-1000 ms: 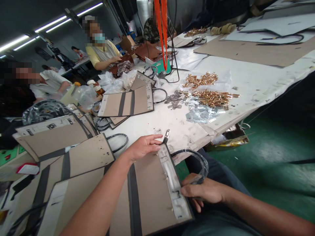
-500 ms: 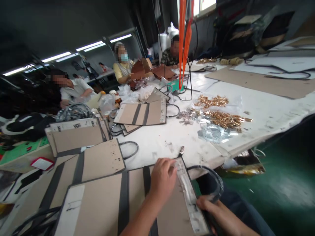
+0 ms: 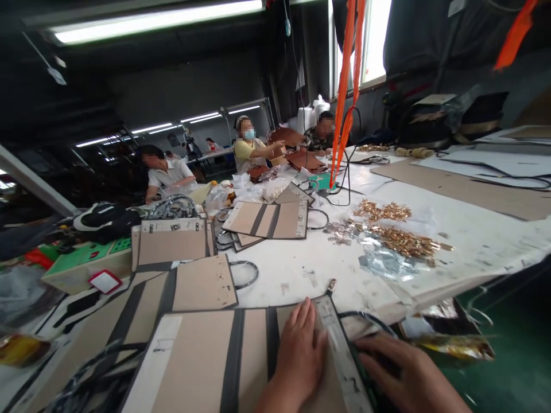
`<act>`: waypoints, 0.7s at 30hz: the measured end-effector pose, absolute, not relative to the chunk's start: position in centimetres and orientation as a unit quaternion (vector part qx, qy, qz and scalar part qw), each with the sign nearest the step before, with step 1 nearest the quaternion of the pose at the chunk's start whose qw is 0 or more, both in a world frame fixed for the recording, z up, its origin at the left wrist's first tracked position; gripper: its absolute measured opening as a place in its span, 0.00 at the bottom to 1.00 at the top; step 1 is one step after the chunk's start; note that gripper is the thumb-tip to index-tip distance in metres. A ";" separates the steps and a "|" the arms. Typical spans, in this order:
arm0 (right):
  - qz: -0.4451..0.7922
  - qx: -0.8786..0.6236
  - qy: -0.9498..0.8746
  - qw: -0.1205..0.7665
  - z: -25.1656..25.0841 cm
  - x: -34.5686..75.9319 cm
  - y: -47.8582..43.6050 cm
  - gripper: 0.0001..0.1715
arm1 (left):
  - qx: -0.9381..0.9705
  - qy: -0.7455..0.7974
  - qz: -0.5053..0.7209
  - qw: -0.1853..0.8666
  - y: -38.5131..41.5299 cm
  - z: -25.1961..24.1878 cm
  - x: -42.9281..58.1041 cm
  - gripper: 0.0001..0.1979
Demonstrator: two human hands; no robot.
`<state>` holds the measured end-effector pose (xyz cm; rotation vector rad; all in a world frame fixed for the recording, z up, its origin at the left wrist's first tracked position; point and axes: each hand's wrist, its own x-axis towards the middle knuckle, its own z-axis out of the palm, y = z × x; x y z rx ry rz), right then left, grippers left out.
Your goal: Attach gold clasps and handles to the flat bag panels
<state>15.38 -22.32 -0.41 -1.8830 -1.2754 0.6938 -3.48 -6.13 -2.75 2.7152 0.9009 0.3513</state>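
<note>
A tan bag panel (image 3: pixel 202 361) with dark stripes lies flat at the table's near edge, its white hardware strip (image 3: pixel 342 355) along the right side. My left hand (image 3: pixel 299 355) rests flat on the panel beside that strip, fingers together and stretched out. My right hand (image 3: pixel 400 373) lies just right of the strip over a black plastic-wrapped handle (image 3: pixel 365 318), fingers curled on it. A small metal clasp (image 3: pixel 331 285) sits on the table past the panel's far corner.
More tan panels (image 3: pixel 189 292) are stacked to the left and at mid-table (image 3: pixel 269 221). Heaps of gold fittings (image 3: pixel 404 241) and silver plates (image 3: pixel 383 264) lie to the right. Three people work at the far end. Orange straps (image 3: pixel 344 86) hang overhead. Green floor lies right.
The camera has tilted up, so the hands sit lower in view. My left hand slid from the panel's far corner down to lie flat on it. My right hand stays at the handle.
</note>
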 end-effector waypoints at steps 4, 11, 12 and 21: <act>0.171 -0.765 -0.579 0.225 2.2 16.1 -16.8 0.22 | 0.945 0.288 0.119 0.100 -6.7 -2.1 -3.4 0.28; 0.102 -0.760 -0.635 0.091 0.6 15.8 -14.5 0.23 | 0.936 0.297 0.139 0.127 -7.1 -1.2 -3.7 0.28; 0.095 -0.759 -0.639 0.089 0.2 15.6 -14.6 0.23 | 0.934 0.300 0.147 0.127 -7.3 -1.3 -3.9 0.28; 0.119 -0.728 -0.652 0.175 -4.5 16.7 -13.4 0.22 | 0.905 0.231 0.349 -0.079 -3.5 -9.2 -3.7 0.34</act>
